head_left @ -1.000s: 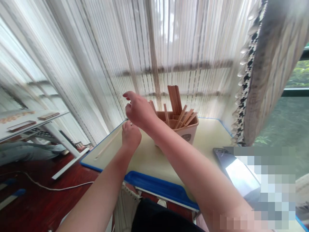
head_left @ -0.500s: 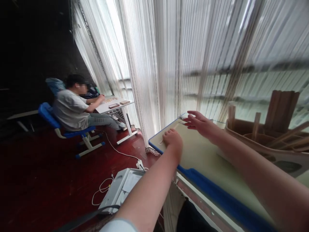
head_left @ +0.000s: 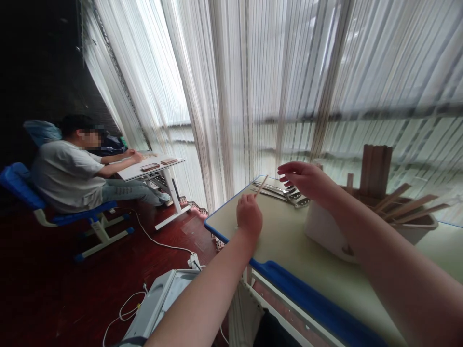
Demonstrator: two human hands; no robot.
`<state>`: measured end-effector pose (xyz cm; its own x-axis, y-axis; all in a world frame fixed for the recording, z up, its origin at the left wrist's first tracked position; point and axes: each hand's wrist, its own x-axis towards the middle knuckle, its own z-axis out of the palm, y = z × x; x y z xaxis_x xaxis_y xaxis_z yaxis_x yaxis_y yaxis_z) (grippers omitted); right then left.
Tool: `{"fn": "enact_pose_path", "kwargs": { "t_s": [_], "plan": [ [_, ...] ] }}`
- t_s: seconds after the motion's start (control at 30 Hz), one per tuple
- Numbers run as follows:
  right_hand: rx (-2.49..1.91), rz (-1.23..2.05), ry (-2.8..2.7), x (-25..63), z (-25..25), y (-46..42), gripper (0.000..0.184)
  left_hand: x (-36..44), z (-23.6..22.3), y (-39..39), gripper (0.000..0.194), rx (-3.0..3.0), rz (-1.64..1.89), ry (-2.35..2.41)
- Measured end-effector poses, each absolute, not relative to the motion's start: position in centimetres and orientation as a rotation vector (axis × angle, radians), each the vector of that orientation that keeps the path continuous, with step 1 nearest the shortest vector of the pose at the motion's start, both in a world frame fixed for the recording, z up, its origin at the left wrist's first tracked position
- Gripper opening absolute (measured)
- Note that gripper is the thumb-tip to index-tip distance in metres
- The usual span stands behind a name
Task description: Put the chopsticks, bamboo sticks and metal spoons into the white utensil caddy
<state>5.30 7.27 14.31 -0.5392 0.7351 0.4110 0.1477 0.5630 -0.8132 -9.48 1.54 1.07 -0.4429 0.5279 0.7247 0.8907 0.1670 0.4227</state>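
Observation:
My left hand [head_left: 249,216] is closed around a thin pale wooden stick [head_left: 262,184], whose end slants up out of the fist above the left part of the pale-green table [head_left: 282,231]. My right hand [head_left: 296,174] is raised over the table with its fingers apart and nothing visible in them. Several metal utensils [head_left: 269,191] lie below and left of it near the far edge, some with slotted heads [head_left: 300,196]. Beside my right forearm stands a white-and-brown holder [head_left: 325,224] with wooden sticks [head_left: 415,205] in it.
A bundle of brown slats [head_left: 375,168] stands up in the holder. The table has a blue rim [head_left: 289,272]. A striped sheer curtain [head_left: 224,96] hangs behind. At left, a person [head_left: 65,173] sits at a white table; a cable [head_left: 159,241] crosses the red floor.
My left hand has risen off the tabletop with the wooden stick now showing upright in it. The view has turned right, uncovering more of the metal utensils and the holder.

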Motion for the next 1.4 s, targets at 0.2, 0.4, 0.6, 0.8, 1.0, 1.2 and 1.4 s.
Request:
{"fn": "enact_pose_path", "kwargs": {
  "t_s": [0.2,0.4,0.6,0.8,1.0,1.2,1.4],
  "plan": [
    [-0.828,0.711,-2.179,6.5,15.5,6.1,0.028,-9.4,1.6,0.5,0.023,-1.429,-1.887,-1.599],
    [-0.807,0.686,-2.246,5.1,14.9,5.3,0.026,-8.4,2.0,-0.1,0.019,-1.627,-2.025,-1.519],
    [-0.690,0.708,-2.212,5.0,15.0,5.5,0.015,-7.5,2.3,-0.8,0.018,-1.697,-1.942,-1.449],
    [-0.634,0.588,-2.033,9.1,18.4,4.9,0.014,-4.2,3.5,-0.9,0.022,-1.743,-1.584,-1.354],
    [-0.726,0.184,-1.865,12.8,21.0,2.4,0.020,0.0,7.9,2.7,0.013,-1.725,-1.803,-1.252],
    [-0.798,-0.139,-1.812,14.6,22.3,2.0,0.022,1.1,10.3,5.6,0.015,-1.777,-2.108,-0.962],
    [-0.913,-0.160,-1.980,13.7,21.2,5.2,0.023,0.0,7.6,9.1,0.025,-1.506,-2.448,-1.275]
  ]
}}
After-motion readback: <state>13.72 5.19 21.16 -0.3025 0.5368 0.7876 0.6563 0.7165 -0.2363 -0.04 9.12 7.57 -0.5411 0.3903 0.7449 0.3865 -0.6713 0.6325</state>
